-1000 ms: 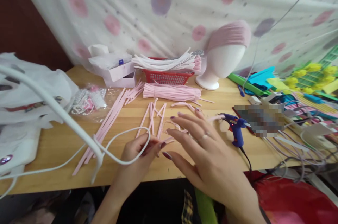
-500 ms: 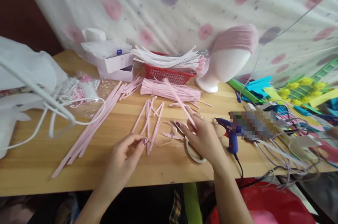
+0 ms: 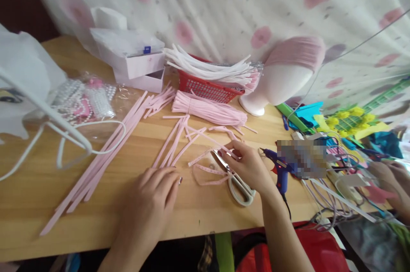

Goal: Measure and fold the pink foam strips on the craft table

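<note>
Hands first: at lower centre, the left hand (image 3: 152, 195) lies palm down, fingers curled at the lower ends of the short pink strips (image 3: 175, 143); with this blur, I cannot fairly tell whether it grips any. At centre right, the right hand (image 3: 250, 165) pinches one thin pink strip (image 3: 215, 141) between thumb and fingers.

The pale wooden worktop (image 3: 188, 216) spans the frame, with a spotted white curtain (image 3: 256, 3) hanging behind it. From the left come a bent white rod (image 3: 48, 109), a clear bag of beads (image 3: 91, 101), long pink strips (image 3: 99, 156) lying aslant and, in the upper left, stacked white boxes (image 3: 136, 67). At upper centre a red basket (image 3: 208, 88) bears white stems (image 3: 211, 69), a pink bundle (image 3: 208, 109) just in front of it. Farther right stands a white foam head (image 3: 285, 80) wearing a pink band (image 3: 296, 52).

The pinched strip runs up and left from the right hand toward the short strips, above a curled measuring tape (image 3: 209, 171). White-handled scissors (image 3: 241, 191) lie under that hand; a blue glue gun (image 3: 282, 174) is just right of it.

Wood shows between the long strips and the left hand, and between both forearms down to the front edge. Cables (image 3: 323, 203) crowd the right, where another person's hands (image 3: 389, 178) show at the frame's edge.
</note>
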`<state>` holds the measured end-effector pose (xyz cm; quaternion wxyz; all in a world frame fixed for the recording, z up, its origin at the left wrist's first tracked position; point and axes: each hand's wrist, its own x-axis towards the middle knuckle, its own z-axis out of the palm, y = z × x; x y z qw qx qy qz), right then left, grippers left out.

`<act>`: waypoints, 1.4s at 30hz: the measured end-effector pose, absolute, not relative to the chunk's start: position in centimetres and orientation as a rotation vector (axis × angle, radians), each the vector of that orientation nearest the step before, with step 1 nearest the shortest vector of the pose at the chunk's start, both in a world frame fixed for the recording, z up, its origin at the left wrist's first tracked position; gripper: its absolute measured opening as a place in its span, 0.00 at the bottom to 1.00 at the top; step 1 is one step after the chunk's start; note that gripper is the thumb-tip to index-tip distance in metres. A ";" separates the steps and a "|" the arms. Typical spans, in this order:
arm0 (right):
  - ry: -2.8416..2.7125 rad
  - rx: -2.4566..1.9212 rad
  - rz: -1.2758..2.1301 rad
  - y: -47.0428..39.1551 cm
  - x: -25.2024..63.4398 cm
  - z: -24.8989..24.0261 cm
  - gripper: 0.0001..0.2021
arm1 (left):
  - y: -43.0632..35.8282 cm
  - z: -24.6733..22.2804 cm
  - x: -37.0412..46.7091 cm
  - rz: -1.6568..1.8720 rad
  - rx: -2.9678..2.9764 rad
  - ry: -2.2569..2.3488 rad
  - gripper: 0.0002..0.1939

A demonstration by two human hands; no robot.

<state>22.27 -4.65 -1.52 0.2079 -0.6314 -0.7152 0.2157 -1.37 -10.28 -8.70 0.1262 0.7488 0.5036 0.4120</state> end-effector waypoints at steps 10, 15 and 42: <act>-1.673 -1.534 0.841 -8.6 19.8 -1.1 0.05 | -10.3 -5.9 0.7 1.031 0.829 1.114 0.19; -1.560 -1.448 1.199 -8.9 20.5 -0.7 0.10 | -10.3 -4.9 0.0 1.106 0.757 1.172 0.09; -1.903 -1.725 1.044 -9.1 23.9 -1.0 0.11 | -9.2 -6.3 -2.9 1.320 0.692 1.473 0.15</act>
